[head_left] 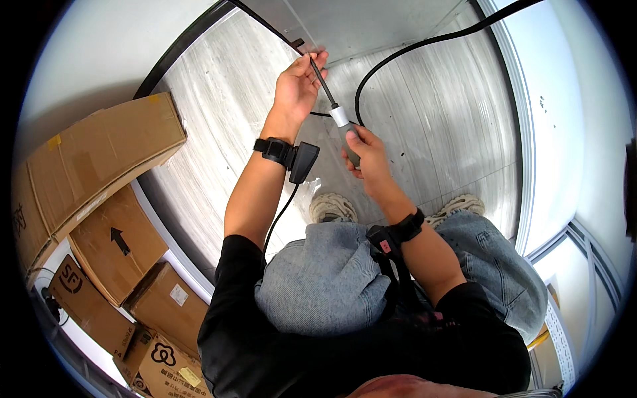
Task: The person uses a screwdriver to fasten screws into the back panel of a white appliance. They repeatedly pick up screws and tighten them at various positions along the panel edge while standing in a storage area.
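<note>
A screwdriver (324, 86) with a grey handle and a white collar slants up and away from me. My right hand (367, 158) is wrapped around its handle. At the far end, my left hand (300, 84) has its fingertips pinched beside the screwdriver's tip; whatever they hold there is too small to make out. Just beyond the fingertips is a small black fitting (298, 43) near the lower part of a grey metal panel (371, 30). A black cable (361, 83) curves down behind the screwdriver, partly hidden by it and my right hand.
Several cardboard boxes (119, 245) are stacked at my left, with one large box (99, 162) on top. White framing (521, 99) stands along the right. Pale wood-look floor (424, 132) lies below my hands. My shoes (334, 207) and bent knees are close beneath my arms.
</note>
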The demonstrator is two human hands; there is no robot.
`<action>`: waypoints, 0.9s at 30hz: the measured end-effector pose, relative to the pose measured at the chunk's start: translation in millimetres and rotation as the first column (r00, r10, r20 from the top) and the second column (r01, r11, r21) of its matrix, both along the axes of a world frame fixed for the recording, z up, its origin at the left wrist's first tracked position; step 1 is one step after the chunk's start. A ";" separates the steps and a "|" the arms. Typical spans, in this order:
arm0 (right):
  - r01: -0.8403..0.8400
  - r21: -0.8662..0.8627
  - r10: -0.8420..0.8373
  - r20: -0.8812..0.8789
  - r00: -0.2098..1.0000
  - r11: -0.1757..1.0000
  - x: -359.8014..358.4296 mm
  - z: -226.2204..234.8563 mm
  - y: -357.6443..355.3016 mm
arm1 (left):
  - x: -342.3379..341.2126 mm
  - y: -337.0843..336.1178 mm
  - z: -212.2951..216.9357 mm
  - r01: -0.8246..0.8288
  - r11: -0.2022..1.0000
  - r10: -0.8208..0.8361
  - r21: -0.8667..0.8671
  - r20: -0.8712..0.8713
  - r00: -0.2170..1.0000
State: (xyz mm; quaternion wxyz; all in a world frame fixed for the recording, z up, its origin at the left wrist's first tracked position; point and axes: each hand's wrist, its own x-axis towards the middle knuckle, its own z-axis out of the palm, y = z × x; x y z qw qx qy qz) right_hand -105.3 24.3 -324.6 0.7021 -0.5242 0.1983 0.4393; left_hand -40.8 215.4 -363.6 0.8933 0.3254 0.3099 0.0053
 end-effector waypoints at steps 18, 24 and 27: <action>0.183 -0.032 -0.185 -0.104 0.977 0.983 -9.4 -12.3 12.2 | -5.9 1.1 15.9 0.146 0.974 -0.129 0.174 -0.106 0.986; 0.194 -0.091 -0.202 -0.096 0.975 0.977 -17.3 -13.4 25.1 | -7.2 0.6 15.1 0.127 0.970 -0.098 0.207 -0.148 0.984; 0.204 -0.078 -0.212 -0.103 0.972 0.976 -18.7 -15.2 25.4 | -9.8 -1.8 26.1 0.193 0.966 -0.176 0.171 -0.107 0.978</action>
